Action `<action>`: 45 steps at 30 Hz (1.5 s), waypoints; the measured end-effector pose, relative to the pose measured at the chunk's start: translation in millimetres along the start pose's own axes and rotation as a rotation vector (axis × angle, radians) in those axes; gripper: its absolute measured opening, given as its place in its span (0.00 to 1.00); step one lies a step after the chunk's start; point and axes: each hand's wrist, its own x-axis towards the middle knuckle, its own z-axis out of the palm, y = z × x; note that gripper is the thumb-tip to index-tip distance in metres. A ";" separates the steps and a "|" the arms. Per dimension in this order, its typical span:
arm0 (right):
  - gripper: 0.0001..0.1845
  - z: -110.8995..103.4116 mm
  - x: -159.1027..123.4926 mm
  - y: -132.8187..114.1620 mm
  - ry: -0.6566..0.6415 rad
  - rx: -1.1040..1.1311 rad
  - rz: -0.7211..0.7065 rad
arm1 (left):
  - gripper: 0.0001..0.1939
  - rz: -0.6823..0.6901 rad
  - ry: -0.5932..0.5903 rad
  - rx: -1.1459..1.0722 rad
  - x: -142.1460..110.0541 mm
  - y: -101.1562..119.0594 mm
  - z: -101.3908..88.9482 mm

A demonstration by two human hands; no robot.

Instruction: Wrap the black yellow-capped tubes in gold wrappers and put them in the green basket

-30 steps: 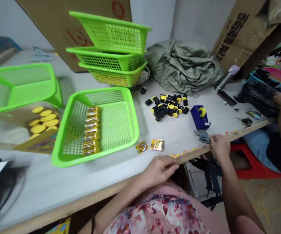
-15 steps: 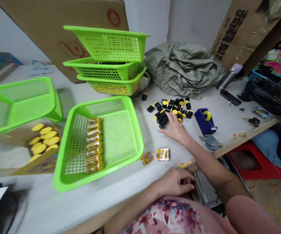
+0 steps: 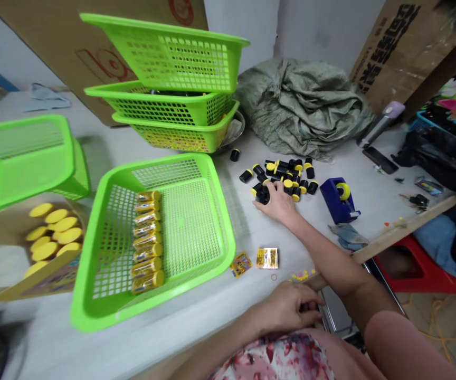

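Observation:
My right hand [image 3: 278, 205] reaches over the near edge of a pile of small black cylinders with yellow caps [image 3: 287, 171]. Its thumb and fingers curl around a tight cluster of black cylinders [image 3: 263, 196], which rests on the table. My left hand [image 3: 293, 305] lies at the table's front edge with fingers curled inward; its palm is hidden. Between the hands and the basket lie a shiny yellow wrapped packet [image 3: 267, 258] and a flat printed yellow card [image 3: 241, 264]. A green basket [image 3: 225, 221] holds a row of gold-wrapped packets [image 3: 147, 243].
Stacked green baskets [image 3: 172, 111] stand behind, beside a grey-green sack [image 3: 303, 108]. A blue tape dispenser [image 3: 336, 200] sits right of the pile. At left are another green basket [image 3: 22, 169] and an open box of yellow-capped pieces [image 3: 49, 274].
My right hand has closed in on the black cluster, its fingers now around it. My left hand stays near the table edge. The camera view has shifted slightly.

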 end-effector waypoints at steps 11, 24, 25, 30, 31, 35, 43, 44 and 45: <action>0.26 4.0 -8.5 -10.0 -0.053 0.071 -0.108 | 0.14 -0.010 0.007 -0.034 1.1 -0.7 -0.8; 0.31 -15.6 -17.6 -10.3 -0.112 0.131 -0.239 | 0.14 -0.052 -0.040 -0.061 0.4 0.9 -2.1; 0.26 -21.9 -6.3 -8.1 -0.105 0.153 -0.225 | 0.14 -0.056 -0.041 -0.067 0.3 0.9 -2.1; 0.17 -34.4 88.9 -14.4 -0.068 0.139 -0.191 | 0.15 -0.043 -0.016 -0.132 -1.1 0.3 -2.9; 0.17 -31.5 109.2 -19.3 -0.067 0.128 -0.190 | 0.15 -0.040 -0.012 -0.158 -1.5 -1.0 -2.8; 0.21 -10.3 169.3 -45.7 -0.090 0.087 -0.160 | 0.19 -0.057 0.017 -0.284 -1.0 -13.5 0.5; 0.26 13.2 197.3 -68.9 -0.187 -0.017 -0.119 | 0.34 -0.062 0.048 -0.368 6.5 -28.7 3.3; 0.23 12.7 193.3 -67.0 -0.205 -0.032 -0.117 | 0.33 -0.067 0.044 -0.361 6.3 -27.8 2.1; 0.20 12.1 187.2 -64.2 -0.215 -0.047 -0.110 | 0.31 -0.072 0.040 -0.352 6.0 -26.5 1.1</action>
